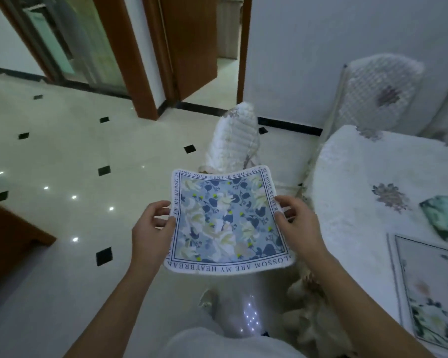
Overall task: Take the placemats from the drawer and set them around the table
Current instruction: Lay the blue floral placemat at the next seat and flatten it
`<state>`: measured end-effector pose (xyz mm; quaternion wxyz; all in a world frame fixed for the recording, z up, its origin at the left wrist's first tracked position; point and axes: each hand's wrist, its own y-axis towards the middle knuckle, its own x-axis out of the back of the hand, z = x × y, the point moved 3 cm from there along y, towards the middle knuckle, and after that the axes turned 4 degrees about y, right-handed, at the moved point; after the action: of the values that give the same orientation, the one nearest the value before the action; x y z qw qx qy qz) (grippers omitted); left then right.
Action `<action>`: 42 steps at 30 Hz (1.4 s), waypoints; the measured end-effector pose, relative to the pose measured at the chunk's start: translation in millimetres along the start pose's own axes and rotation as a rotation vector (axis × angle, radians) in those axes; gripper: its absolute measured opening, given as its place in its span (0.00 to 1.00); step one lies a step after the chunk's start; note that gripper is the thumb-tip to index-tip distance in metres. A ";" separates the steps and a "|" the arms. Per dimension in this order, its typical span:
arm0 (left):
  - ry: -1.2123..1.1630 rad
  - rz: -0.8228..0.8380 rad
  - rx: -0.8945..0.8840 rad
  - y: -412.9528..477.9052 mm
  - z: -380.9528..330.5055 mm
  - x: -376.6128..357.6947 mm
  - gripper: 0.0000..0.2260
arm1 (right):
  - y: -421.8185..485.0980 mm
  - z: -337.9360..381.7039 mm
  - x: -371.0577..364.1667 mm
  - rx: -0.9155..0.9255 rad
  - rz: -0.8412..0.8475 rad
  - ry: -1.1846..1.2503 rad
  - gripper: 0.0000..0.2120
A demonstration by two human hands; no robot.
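Observation:
I hold a square blue floral placemat with a white lettered border flat in the air over the floor. My left hand pinches its left edge and my right hand pinches its right edge. To the right stands the table, covered in a white quilted cloth with flower motifs. A second placemat with a pale floral print lies on the table near the right edge of the view. A greenish placemat lies farther back on the table.
A chair in a white quilted cover stands ahead beside the table. Another covered chair is against the wall behind it. Wooden furniture juts in at the left. Glossy tiled floor and open doorways lie ahead.

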<state>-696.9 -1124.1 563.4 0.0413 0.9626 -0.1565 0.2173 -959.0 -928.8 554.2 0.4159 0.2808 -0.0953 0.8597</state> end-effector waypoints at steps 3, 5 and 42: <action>-0.008 0.151 -0.062 48.0 -14.6 -45.5 0.11 | 13.8 -13.2 18.9 -0.100 -0.133 -0.019 0.15; -0.005 0.255 -0.114 79.6 -26.0 -77.9 0.10 | 20.9 -23.2 30.2 -0.172 -0.220 -0.022 0.14; 0.209 0.897 -0.240 161.9 -152.0 -533.6 0.13 | 109.8 -265.7 185.6 -0.759 -0.673 -0.020 0.15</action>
<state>-1267.3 -1104.0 472.2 0.0698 0.7615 -0.5754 0.2899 -1242.6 -770.2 447.2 0.7417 0.1332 -0.3094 0.5800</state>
